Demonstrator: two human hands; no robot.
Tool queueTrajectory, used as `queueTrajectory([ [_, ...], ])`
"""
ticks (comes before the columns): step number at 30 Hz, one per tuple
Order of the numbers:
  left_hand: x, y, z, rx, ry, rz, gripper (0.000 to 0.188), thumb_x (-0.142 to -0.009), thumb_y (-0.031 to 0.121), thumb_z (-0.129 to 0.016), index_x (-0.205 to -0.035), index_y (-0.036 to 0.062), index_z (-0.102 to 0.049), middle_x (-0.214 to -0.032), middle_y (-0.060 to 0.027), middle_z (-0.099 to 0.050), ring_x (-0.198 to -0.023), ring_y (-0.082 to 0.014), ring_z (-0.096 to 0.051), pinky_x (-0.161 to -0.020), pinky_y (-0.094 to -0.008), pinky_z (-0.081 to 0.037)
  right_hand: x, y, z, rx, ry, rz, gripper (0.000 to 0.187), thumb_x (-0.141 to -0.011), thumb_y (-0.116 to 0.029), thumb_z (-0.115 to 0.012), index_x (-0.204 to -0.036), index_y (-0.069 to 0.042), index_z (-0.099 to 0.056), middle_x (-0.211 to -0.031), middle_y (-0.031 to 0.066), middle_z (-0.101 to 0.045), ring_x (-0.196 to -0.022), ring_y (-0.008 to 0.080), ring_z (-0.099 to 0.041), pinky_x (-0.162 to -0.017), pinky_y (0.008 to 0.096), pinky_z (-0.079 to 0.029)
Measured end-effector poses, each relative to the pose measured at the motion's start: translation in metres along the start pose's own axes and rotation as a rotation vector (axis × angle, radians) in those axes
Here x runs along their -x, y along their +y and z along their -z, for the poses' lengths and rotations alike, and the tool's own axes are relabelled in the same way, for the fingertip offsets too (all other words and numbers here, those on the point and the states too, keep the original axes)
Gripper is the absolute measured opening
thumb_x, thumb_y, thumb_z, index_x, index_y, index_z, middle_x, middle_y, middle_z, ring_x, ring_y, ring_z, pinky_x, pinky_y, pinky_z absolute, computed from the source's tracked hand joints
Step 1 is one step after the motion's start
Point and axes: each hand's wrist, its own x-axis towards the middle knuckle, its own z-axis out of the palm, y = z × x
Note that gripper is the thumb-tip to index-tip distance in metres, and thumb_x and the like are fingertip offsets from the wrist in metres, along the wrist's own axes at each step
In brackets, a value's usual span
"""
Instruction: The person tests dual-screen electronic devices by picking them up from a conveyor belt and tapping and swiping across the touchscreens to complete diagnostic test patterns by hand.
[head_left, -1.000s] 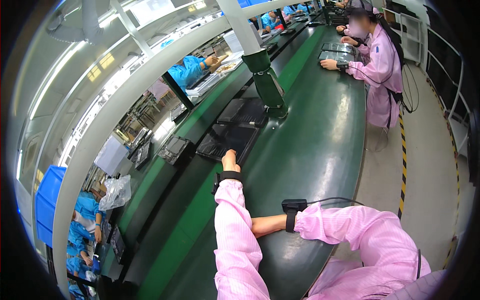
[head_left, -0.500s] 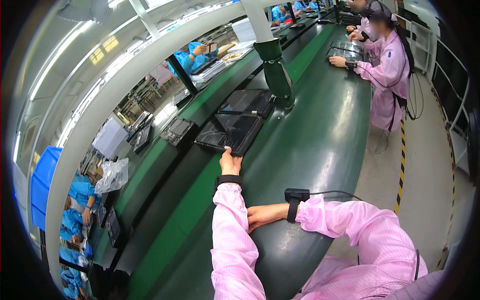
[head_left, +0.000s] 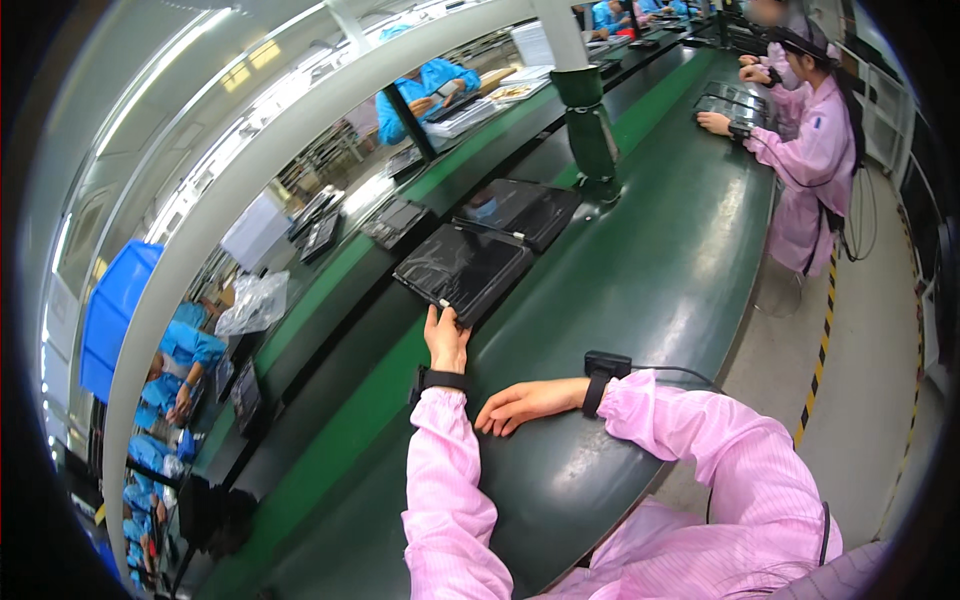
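Your left hand grips the near edge of a black tablet on the green workbench; your right hand rests open, flat beside it, factory line around.

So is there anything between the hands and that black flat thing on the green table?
No. The left hand already touches the near edge of the black tablet. The right hand rests flat on the green table, with only bare surface before it.

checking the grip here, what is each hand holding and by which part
The left hand grips the dark flat panel by its near corner. The right hand holds nothing, resting flat on the green bench.
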Motion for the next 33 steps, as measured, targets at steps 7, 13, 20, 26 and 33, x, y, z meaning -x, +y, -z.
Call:
queueTrajectory([
  [7,0.129,0.031,0.097,-0.045,0.067,-0.004,0.066,-0.09,-0.003,-0.045,-0.152,0.0065,-0.025,-0.105,-0.0077,-0.062,-0.093,-0.0201,-0.061,-0.091,-0.045,-0.048,0.025,-0.013,-0.041,0.27,-0.043,0.008,0.041,-0.103,-0.029,-0.051,-0.135,-0.003,-0.053,-0.127,0.0057,-0.058,-0.113,0.013,-0.055,-0.099,0.0286,-0.045],
  [13,0.279,0.03,0.148,-0.058,0.176,0.046,0.064,-0.089,-0.01,-0.042,-0.149,0.0073,-0.03,-0.114,-0.0126,-0.062,-0.099,-0.0228,-0.063,-0.091,-0.0454,-0.051,0.076,-0.041,-0.089,0.286,-0.257,0.057,0.04,-0.102,-0.024,-0.052,-0.135,0.0,-0.052,-0.134,0.0091,-0.056,-0.121,0.0185,-0.053,-0.101,0.0332,-0.045],
  [20,0.424,0.046,0.177,-0.21,0.251,0.165,0.065,-0.088,-0.01,-0.043,-0.149,0.0095,-0.029,-0.122,-0.0179,-0.06,-0.109,-0.0232,-0.061,-0.095,-0.0376,-0.05,0.139,-0.073,-0.067,0.303,0.317,0.296,0.04,-0.1,-0.027,-0.053,-0.128,0.002,-0.056,-0.125,0.0118,-0.061,-0.116,0.0205,-0.058,-0.1,0.0378,-0.046],
  [26,0.448,0.085,0.22,-0.643,0.31,0.123,0.053,-0.098,0.022,-0.057,-0.143,-0.0022,-0.043,-0.142,-0.0161,-0.051,-0.127,-0.0222,-0.051,-0.105,-0.0361,-0.043,0.11,-0.043,-0.041,0.626,0.654,0.184,0.044,-0.101,-0.026,-0.053,-0.139,-0.005,-0.048,-0.138,0.012,-0.052,-0.129,0.0222,-0.048,-0.109,0.0361,-0.037],
  [33,0.374,0.039,0.219,-0.527,0.376,-0.103,0.055,-0.095,0.022,-0.065,-0.142,-0.0008,-0.046,-0.121,-0.0128,-0.057,-0.102,-0.0153,-0.055,-0.092,-0.0277,-0.044,0.087,-0.019,-0.047,0.567,0.656,0.137,0.054,-0.101,-0.028,-0.052,-0.148,-0.006,-0.036,-0.15,0.015,-0.04,-0.142,0.0243,-0.033,-0.116,0.0353,-0.025],
])
